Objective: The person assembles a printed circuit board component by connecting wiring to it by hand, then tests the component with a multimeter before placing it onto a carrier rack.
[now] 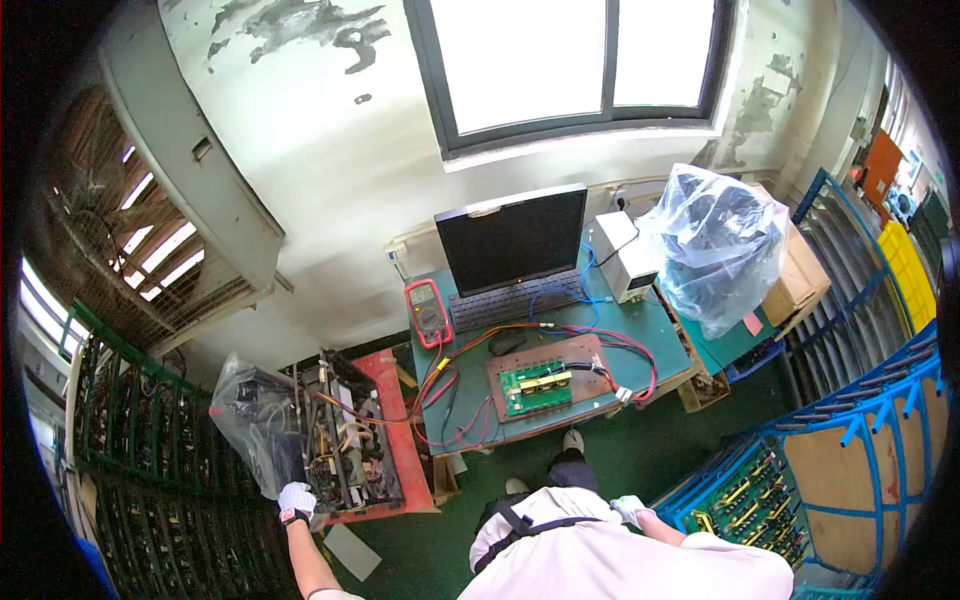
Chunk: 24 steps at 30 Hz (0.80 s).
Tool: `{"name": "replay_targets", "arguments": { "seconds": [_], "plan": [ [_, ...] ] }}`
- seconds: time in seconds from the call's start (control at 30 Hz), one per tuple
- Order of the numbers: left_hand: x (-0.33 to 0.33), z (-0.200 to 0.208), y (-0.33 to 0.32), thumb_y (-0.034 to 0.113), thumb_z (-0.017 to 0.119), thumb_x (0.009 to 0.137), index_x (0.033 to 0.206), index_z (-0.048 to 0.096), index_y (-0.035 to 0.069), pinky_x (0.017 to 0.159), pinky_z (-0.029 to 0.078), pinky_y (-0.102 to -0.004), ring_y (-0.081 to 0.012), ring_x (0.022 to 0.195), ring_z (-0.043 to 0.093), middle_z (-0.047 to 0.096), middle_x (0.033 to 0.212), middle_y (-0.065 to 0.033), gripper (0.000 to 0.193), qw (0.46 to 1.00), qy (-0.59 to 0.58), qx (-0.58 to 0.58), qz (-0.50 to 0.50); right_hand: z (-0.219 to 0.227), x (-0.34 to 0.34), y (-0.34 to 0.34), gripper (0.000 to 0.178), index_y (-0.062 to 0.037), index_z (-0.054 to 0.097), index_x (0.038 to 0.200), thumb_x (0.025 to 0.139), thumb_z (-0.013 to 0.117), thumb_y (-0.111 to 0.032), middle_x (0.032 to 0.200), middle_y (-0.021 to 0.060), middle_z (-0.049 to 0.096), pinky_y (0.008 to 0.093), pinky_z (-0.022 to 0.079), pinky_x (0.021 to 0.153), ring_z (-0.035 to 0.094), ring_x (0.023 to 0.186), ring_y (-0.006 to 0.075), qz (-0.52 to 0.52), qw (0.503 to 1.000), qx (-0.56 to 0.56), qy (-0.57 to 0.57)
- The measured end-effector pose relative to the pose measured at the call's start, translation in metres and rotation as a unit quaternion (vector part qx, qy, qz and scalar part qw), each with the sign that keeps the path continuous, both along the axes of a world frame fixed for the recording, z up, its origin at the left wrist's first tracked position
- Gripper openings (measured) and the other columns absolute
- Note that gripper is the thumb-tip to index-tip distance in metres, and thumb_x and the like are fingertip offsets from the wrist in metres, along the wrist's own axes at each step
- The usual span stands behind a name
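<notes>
My left hand [296, 500], in a white glove, is at the lower corner of a clear plastic bag [240, 410], its fingers closed on the edge. The bag drapes over a dark object beside an open-topped electronic unit [345, 440] full of wires and parts, which stands on a red surface [405, 440]. My right hand [628, 509], also gloved, hangs by my side with nothing visible in it; its fingers look loosely extended. Nearest to it is a blue rack holding green circuit boards [745, 510].
A green table [470, 432] ahead bears a green circuit board [535, 390] on a brown plate, a red multimeter [430, 315], a monitor [512, 240], a keyboard [520, 300], a white box [625, 258] and loose cables. Dark racks [170, 450] stand left; a plastic-covered object [715, 250] is right.
</notes>
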<state>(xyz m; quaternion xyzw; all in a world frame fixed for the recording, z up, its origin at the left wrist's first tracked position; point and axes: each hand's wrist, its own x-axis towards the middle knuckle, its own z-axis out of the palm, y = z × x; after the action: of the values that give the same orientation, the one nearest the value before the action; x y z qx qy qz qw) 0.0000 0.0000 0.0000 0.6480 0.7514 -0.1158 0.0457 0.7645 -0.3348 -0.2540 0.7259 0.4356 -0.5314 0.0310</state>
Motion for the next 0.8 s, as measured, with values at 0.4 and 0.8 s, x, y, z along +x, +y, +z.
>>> {"name": "replay_targets", "arguments": {
  "seconds": [0.4,0.8],
  "plan": [
    [-0.005,0.002,0.002,0.021,0.061,0.078,0.092,0.078,0.015,0.085,0.057,-0.0452,-0.0335,0.095,0.070,0.074,0.098,-0.0141,0.023,0.996,0.029,0.048,-0.071,-0.098,-0.002,-0.037,0.019,-0.0180,0.071,0.095,0.091,0.054,-0.027,0.091,0.0113,0.071,0.0395,0.054,0.078,0.069,0.091,0.0293,0.306,0.924,0.183,-0.136],
    [-0.003,0.004,-0.001,0.017,0.057,0.080,0.092,0.076,0.013,0.085,0.055,-0.0487,-0.0370,0.097,0.068,0.073,0.099,-0.0162,0.023,0.999,0.005,0.033,-0.034,-0.036,0.000,0.004,0.018,-0.0180,0.068,0.097,0.093,0.052,-0.026,0.088,0.0099,0.071,0.0421,0.054,0.071,0.069,0.082,0.0287,0.289,0.939,0.141,-0.123]
  ]
}}
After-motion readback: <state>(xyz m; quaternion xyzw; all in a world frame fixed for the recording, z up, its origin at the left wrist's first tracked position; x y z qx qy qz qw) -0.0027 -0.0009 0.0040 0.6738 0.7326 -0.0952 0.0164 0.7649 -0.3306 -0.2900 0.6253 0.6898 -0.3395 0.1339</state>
